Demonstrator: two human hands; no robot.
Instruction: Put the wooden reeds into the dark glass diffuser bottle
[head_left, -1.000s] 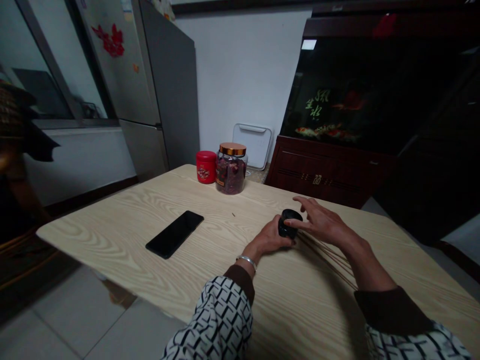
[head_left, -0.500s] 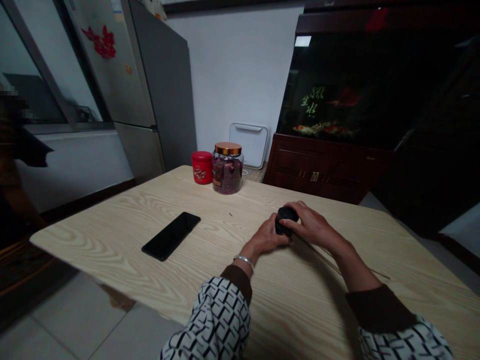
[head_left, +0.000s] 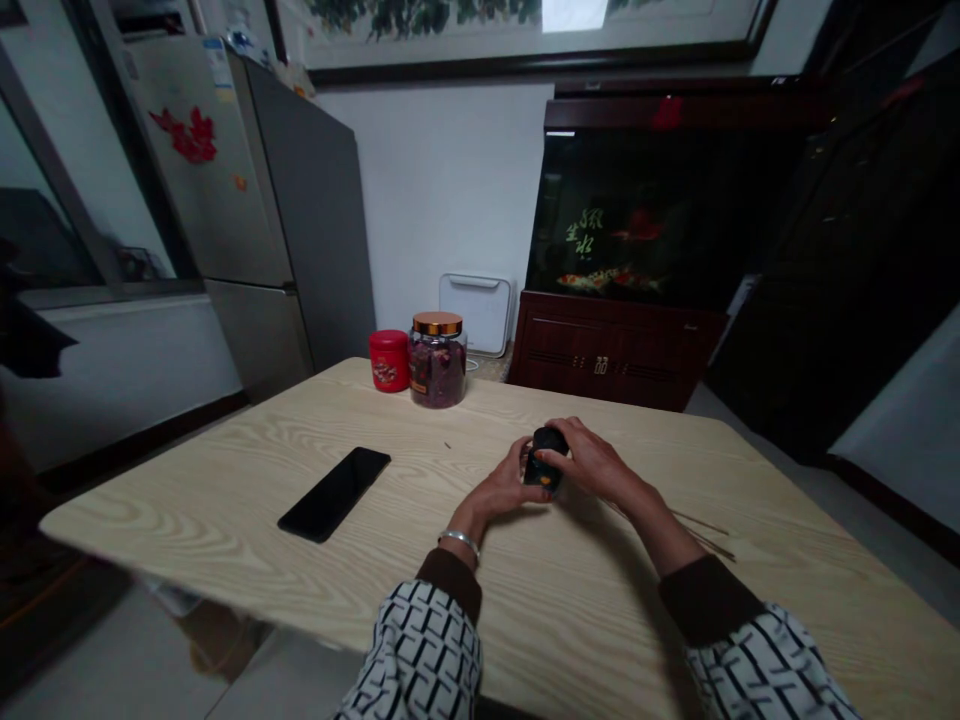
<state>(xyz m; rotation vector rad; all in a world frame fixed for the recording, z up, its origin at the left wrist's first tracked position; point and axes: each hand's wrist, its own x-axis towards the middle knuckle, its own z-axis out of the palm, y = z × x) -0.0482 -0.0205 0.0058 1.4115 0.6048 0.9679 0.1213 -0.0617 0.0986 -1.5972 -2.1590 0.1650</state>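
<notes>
A small dark jar with a black lid and an orange mark on its side stands upright at the middle right of the table. My left hand is wrapped round the jar's body from the left, a silver bangle on its wrist. From above and the right, my right hand grips the black lid, thumb at the near side. I cannot tell whether the lid is loose. Two thin brown sticks lie on the table, partly hidden beneath my right forearm.
A black phone lies on the wooden table to the left. Toward the back edge stand a red canister and a clear jar with dark red contents. A tiny brown bit lies mid-table. Beyond are a fridge and a fish tank.
My view has tilted up. More of the jar's body and its orange mark show below the lid now. Both hands are still at the jar.
</notes>
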